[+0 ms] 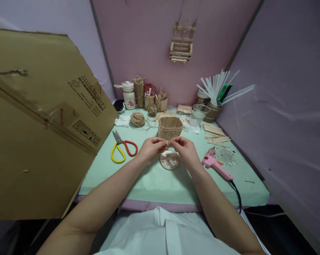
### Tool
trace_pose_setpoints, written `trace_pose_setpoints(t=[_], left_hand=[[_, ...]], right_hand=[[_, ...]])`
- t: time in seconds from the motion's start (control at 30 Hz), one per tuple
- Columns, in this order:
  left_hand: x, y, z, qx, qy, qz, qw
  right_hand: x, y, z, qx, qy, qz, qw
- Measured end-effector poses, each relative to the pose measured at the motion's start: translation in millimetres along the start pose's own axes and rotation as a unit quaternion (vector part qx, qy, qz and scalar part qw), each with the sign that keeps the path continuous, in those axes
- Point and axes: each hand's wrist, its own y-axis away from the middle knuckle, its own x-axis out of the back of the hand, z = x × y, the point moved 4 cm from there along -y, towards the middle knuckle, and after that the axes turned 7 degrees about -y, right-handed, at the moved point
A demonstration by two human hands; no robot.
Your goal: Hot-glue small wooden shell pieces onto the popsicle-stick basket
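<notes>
My left hand (154, 147) and my right hand (186, 148) meet at the fingertips in the middle of the table. Both are closed in a pinch, and a tiny pale piece seems to be between them, too small to name. Just beneath is a round white dish (170, 166) with small light bits in it. Right behind my fingers stands a basket (167, 131) made of wooden craft sticks with twine-like trim round its rim.
Scissors (119, 143) with red and yellow handles lie left. A pink glue gun (215, 165) rests right, near craft sticks (213, 129). Twine (137, 119), a bottle (129, 95) and a pot of glue sticks (213, 111) stand behind. A large cardboard sheet (43, 141) blocks the left side.
</notes>
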Motion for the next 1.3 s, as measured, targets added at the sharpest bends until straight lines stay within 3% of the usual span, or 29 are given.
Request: trace_pose_setpoints(t=[0.63, 1.3], left_hand=[[-3.5, 3.9, 2.4, 0.001, 0.025, -0.003, 1.0], [-3.2, 1.5, 0.5, -0.021, -0.016, -0.001, 1.0]], right_hand=[[0.6, -2.2, 7.8, -0.006, -0.03, 0.024, 0.999], [0.8, -1.0, 11.3, -0.013, -0.012, 0.017, 1.0]])
